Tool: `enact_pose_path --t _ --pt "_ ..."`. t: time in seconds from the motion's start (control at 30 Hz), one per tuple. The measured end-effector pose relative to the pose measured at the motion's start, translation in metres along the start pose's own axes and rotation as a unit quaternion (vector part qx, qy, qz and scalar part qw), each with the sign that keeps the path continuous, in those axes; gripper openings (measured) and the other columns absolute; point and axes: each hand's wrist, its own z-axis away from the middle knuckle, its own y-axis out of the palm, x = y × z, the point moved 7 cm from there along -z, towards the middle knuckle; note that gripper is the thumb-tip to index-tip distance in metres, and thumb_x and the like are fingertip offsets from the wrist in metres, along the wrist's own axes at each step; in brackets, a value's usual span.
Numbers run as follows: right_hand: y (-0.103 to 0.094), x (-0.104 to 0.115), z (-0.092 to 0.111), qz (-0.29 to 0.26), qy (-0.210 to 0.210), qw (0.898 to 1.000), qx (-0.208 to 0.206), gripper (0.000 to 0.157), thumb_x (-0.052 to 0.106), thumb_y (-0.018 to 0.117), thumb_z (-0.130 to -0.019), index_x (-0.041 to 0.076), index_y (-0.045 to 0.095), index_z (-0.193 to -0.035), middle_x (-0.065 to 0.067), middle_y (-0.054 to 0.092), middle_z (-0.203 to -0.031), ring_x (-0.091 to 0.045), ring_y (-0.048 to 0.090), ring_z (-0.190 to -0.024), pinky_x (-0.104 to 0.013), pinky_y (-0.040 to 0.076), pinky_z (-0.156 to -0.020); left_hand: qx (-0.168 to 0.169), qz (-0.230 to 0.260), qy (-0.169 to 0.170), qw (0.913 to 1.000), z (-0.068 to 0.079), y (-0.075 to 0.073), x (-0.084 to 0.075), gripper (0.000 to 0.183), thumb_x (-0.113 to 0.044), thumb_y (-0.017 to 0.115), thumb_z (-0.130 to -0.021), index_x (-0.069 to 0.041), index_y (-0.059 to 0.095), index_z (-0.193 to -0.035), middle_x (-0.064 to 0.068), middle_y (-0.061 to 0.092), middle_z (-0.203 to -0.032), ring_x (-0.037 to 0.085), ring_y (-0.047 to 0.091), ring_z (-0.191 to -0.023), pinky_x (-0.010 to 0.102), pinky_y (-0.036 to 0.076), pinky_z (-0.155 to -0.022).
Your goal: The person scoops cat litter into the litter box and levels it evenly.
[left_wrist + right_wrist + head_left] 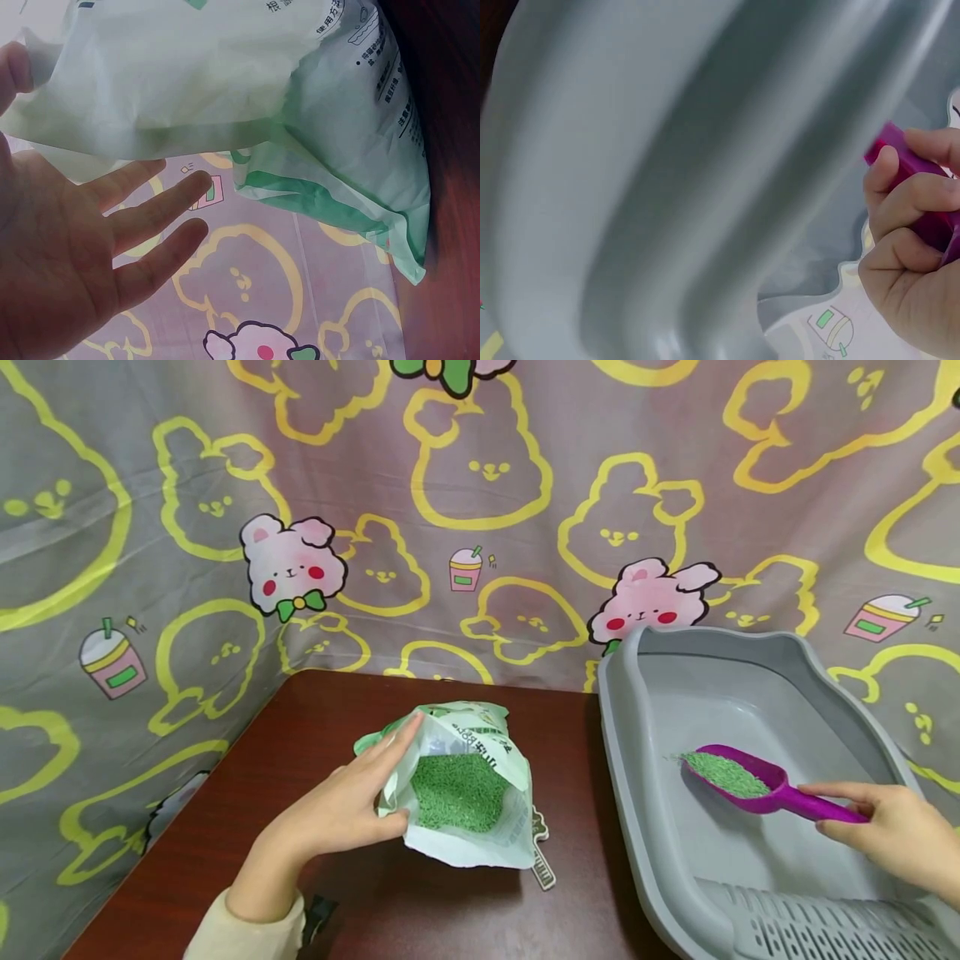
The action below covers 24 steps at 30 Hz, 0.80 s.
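Note:
My left hand (337, 806) holds the mouth of a white and green bag (468, 847) of green pellet litter (457, 793) at its left edge. The bag's mouth faces me. In the left wrist view the other fingers (150, 214) are spread beneath the bag (187, 82). Over a grey litter box (622, 760), my right hand (900, 831) grips a purple scoop (772, 777) by its handle. Green pellets fill the scoop's bowl, and a few show just past its tip. The right wrist view shows curled fingers around the handle (896, 146).
The litter box stands to the right on a dark reddish-brown table (322, 710), with a slotted panel (832, 935) at its near end. A flat green-and-white piece (543, 860) lies beside the bag. Behind hangs a patterned curtain (517, 552).

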Motion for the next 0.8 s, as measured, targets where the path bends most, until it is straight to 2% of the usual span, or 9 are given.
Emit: enact_pose_path --t 0.5,0.8 --pt "-0.012 0.004 0.001 0.038 -0.033 0.998 -0.029 0.037 0.009 0.077 -0.076 -0.002 0.072 -0.111 0.006 0.039 -0.052 -0.003 0.03 -0.046 -0.023 0.024 -0.043 0.001 0.001 -0.004 1.0 0.0 0.0 -0.001 0.111 -0.024 0.068 -0.074 -0.037 -0.001 -0.16 -0.005 0.015 -0.167 0.023 0.026 -0.151 0.066 0.036 -0.105" --pt "-0.018 0.015 0.003 0.066 -0.033 0.996 -0.042 0.038 0.008 0.073 -0.075 0.001 0.072 -0.113 0.005 0.035 -0.052 -0.006 0.027 -0.044 -0.024 0.023 -0.043 -0.001 -0.005 0.0 1.0 0.001 -0.001 -0.002 0.111 -0.023 0.068 -0.074 -0.036 -0.001 -0.16 -0.004 0.016 -0.167 0.023 0.028 -0.15 0.066 0.037 -0.103"
